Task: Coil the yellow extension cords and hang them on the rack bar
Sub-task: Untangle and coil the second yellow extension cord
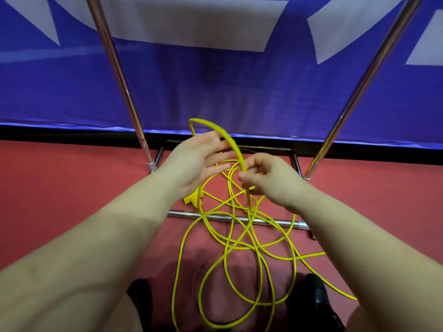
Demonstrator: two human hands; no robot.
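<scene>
— So where is the yellow extension cord [236, 243] lying?

— Mostly on the red floor [60, 188], in loose tangled loops between the person's forearms. Some loops cross over the chrome bottom bar [271, 221] of the rack, and one strand runs off toward the near right. A yellow plug end [193, 200] lies on the floor, just below the left hand.

— And is any of it lifted?

— Yes, one stretch arches up off the floor. The right hand [263, 178] pinches it with curled fingers, and from there the arch rises toward the far left, passing over the fingertips of the left hand [199, 161].

— Is the left hand gripping it?

— No. Its fingers are straight and spread, palm facing right, with the cord at most brushing the fingertips; I cannot tell if they touch.

— What stands around that?

— Two slanting chrome rack poles [117, 68], one at left and one at right, rise from a dark base frame [296, 161] on the floor. Behind them hangs a blue banner [227, 92] with pale shapes. At the near edge, two black shoes [318, 305] show on the floor.
</scene>
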